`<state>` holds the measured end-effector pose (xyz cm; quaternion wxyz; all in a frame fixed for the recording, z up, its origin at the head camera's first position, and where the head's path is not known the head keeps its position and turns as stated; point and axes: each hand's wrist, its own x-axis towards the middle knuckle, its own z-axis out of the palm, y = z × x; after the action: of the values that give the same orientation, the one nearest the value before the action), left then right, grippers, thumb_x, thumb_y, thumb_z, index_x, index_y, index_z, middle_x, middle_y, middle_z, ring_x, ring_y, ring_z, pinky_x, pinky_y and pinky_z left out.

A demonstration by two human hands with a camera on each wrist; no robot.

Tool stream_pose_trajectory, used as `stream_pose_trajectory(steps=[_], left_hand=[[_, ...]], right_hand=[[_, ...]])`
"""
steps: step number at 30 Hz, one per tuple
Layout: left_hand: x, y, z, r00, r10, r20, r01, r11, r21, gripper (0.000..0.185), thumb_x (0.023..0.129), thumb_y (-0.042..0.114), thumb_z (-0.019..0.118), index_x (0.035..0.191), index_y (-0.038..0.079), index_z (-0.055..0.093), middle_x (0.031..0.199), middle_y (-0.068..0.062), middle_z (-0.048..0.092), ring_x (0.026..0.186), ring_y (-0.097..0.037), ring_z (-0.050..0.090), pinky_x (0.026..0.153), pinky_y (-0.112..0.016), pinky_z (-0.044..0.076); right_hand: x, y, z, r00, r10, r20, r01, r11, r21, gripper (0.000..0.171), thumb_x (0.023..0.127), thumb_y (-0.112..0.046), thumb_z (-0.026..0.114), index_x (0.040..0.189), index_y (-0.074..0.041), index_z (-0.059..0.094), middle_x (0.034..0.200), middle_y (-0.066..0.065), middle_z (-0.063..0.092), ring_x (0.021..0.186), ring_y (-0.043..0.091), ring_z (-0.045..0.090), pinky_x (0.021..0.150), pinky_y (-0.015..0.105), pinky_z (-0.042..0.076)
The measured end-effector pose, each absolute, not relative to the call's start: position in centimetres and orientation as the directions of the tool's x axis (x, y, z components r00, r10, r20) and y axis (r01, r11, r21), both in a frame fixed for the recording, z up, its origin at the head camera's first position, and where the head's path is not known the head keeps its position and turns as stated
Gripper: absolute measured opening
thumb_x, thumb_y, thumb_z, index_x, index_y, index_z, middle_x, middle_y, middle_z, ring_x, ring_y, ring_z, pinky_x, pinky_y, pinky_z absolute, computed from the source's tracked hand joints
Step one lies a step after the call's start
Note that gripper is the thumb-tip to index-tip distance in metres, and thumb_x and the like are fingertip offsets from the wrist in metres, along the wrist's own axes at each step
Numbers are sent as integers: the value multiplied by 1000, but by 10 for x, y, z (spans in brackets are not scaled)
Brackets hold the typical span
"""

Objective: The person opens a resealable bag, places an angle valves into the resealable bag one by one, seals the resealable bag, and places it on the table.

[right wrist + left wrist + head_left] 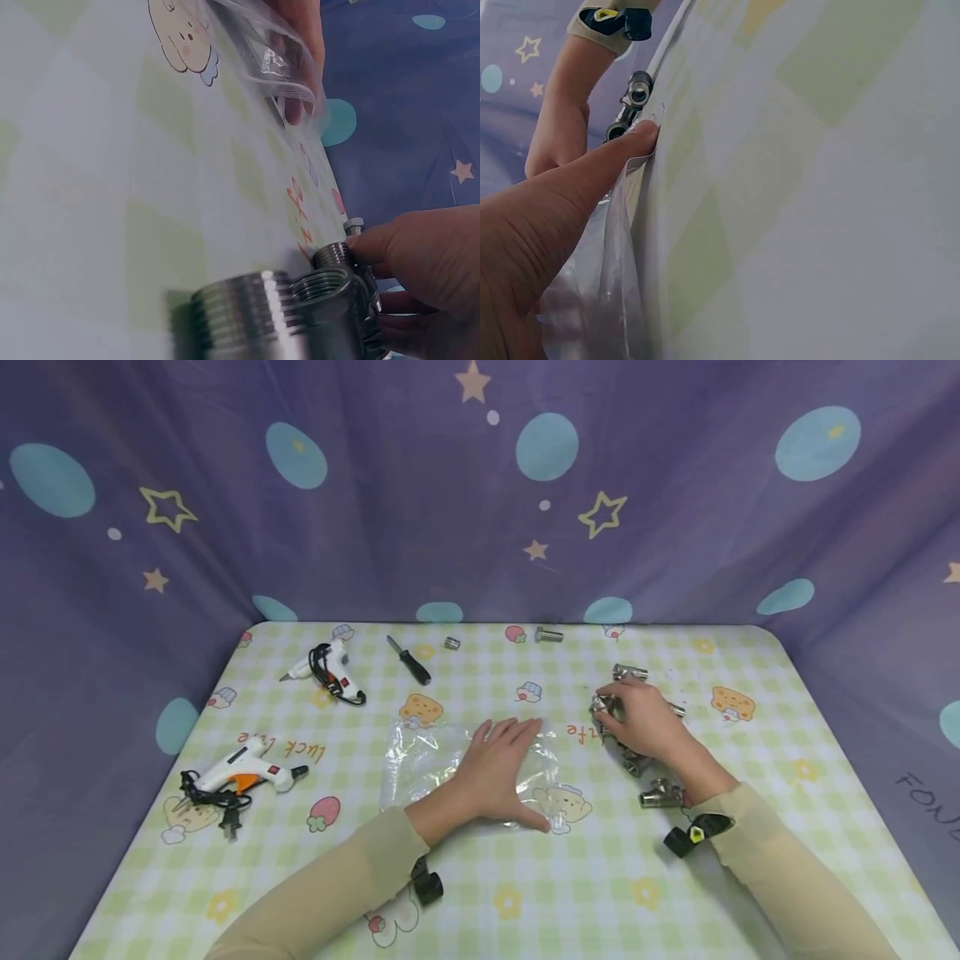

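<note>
Pressing flat on the clear plastic bag [465,760], the left hand [498,768] is lying with its fingers straight and spread, pinning the bag to the middle of the counter [480,893]; the left wrist view is showing the thumb [622,150] lying on the bag's edge. Over to the right, the right hand [645,718] is curling its fingers around a cluster of metal pipe fittings [609,708], gripping one of them at its far left side, and the right wrist view is showing a threaded fitting [292,307] right beside the fingers [420,255]. One more fitting [660,795] is sitting near that wrist, and another [628,672] is lying just beyond the hand. At the far edge a bolt-like piece [549,635] and a small nut [452,643] are lying well apart from the hands, with a black-handled screwdriver [408,660] beside them. Two white glue guns are resting on the left side, one far [330,667] and one nearer [240,772], both with cords bundled.
</note>
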<state>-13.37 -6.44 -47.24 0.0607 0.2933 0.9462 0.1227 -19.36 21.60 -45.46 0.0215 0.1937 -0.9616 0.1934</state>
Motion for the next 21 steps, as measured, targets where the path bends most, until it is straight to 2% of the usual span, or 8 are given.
stream_pose_trajectory(steps=[7,12,15,21], left_hand=[[-131,-68,-469,-819,574,-4,547,781,301,145,57,82,88,170,15,26,174,-4,37,158,-32,38,132,-59,26],[-130,-70,-468,-808,588,44,571,762,306,140,61,79,89,169,15,29,173,-5,38,158,-31,39,132,-58,26],[-130,-71,-469,-798,598,78,590,746,309,135,64,78,88,168,15,30,172,-6,40,157,-30,40,132,-58,27],[-131,-75,-471,-782,602,161,613,696,376,114,75,66,88,165,15,40,168,-7,46,153,-32,46,129,-59,32]], right_hand=[[-185,215,-447,-906,-372,200,-421,827,-372,40,94,-18,81,129,0,72,127,23,71,112,42,71,99,57,59],[-175,213,-438,-884,-395,250,-467,779,-419,37,93,-18,83,125,-4,74,122,16,73,104,36,72,89,52,63],[-169,213,-432,-867,-416,276,-498,746,-442,36,91,-19,85,123,-7,75,122,13,74,105,33,73,88,50,64],[-152,209,-421,-842,-454,290,-539,710,-453,37,87,-22,89,120,-12,76,127,10,75,109,29,75,91,47,65]])
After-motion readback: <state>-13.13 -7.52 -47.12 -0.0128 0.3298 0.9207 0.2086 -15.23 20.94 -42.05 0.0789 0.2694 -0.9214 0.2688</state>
